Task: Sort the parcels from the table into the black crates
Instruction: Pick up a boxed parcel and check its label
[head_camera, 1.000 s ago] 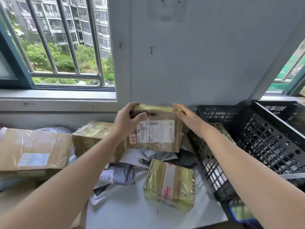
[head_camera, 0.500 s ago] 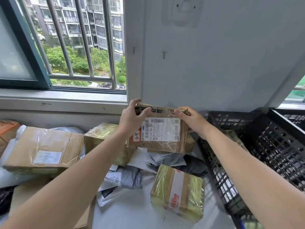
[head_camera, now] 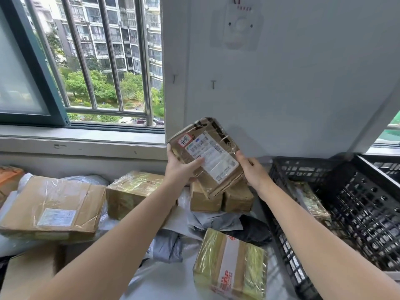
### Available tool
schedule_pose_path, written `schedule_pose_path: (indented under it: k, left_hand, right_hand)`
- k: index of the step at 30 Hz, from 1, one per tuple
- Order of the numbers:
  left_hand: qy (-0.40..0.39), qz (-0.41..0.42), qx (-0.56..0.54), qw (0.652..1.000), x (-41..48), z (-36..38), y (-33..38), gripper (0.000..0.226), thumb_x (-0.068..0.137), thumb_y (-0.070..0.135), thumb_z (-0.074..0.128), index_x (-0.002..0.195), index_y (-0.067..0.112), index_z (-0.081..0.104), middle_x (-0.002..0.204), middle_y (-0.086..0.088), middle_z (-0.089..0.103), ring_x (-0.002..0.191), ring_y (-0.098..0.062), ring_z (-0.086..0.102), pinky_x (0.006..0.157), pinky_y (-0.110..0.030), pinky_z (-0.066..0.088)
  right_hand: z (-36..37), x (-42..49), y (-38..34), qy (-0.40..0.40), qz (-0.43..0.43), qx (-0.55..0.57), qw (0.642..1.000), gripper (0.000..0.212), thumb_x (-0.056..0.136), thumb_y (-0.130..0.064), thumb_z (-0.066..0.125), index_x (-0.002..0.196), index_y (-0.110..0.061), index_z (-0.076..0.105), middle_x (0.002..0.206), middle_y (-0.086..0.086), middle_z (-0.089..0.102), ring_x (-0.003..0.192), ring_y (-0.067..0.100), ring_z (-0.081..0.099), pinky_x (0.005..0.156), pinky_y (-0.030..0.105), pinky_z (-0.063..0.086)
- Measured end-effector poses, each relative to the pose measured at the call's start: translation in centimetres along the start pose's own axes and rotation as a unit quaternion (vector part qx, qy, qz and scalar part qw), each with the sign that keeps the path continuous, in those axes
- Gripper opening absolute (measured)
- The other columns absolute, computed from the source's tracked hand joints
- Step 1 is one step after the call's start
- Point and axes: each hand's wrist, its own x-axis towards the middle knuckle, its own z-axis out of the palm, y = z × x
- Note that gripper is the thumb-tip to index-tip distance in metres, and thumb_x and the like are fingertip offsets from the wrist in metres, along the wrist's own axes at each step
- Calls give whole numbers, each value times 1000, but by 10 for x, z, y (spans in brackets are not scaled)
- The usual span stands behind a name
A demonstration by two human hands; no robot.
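The left hand (head_camera: 180, 169) and right hand (head_camera: 252, 169) are gripping a tilted parcel (head_camera: 207, 152), fingers partly hiding behind it, label unreadable.

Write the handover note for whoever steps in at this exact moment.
Left hand: grips the left edge of the brown cardboard parcel with a white label, thumb on its face.
Right hand: holds the same parcel's right edge.
The parcel is tilted, in the air above the pile, not yet over the black plastic crate on the right.
Done: at least one tape-wrapped parcel lies in that crate.
Left: crate the held one, then the large flat cardboard box, the yellow-taped box, the grey plastic mailers and other boxes on the white table.
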Motion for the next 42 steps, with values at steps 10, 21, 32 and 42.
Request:
schedule_pose_path:
  k: [10,21,32,42]
  left_hand:
    - [-79,85,105,988,-5,4,5,108,82,11,78,155,43,6,128,10,56,105,-10,65,80,-36,60]
    - [-132,109,105,980,-11,1,9,111,84,2,74,155,43,0,160,0,27,82,22,59,56,-10,51]
    - [-120,108,110,981,-19,9,16,110,84,4,75,154,48,2,163,0,22,133,-23,48,72,-22,58]
    - [-96,124,131,979,-29,58,26,109,86,2,72,154,46,-2,121,26,38,109,-4,62,80,-23,56]
  right_hand:
    - [7,-24,-2,-22,-166,-67,984,72,81,-59,66,139,-40,29,116,-26,59,104,-9,57,86,22,46]
    - [2,-28,1,-17,-185,-37,982,65,83,-47,72,131,-51,28,114,-30,59,102,-22,53,81,11,41]
    - [-9,-23,2,-24,-200,-25,979,59,91,-45,65,139,-42,30,114,-36,52,98,-31,46,69,-6,37]
    - [-56,-10,6,-40,-229,-34,972,57,97,-40,57,145,-35,27,130,-21,53,118,0,51,97,20,37]
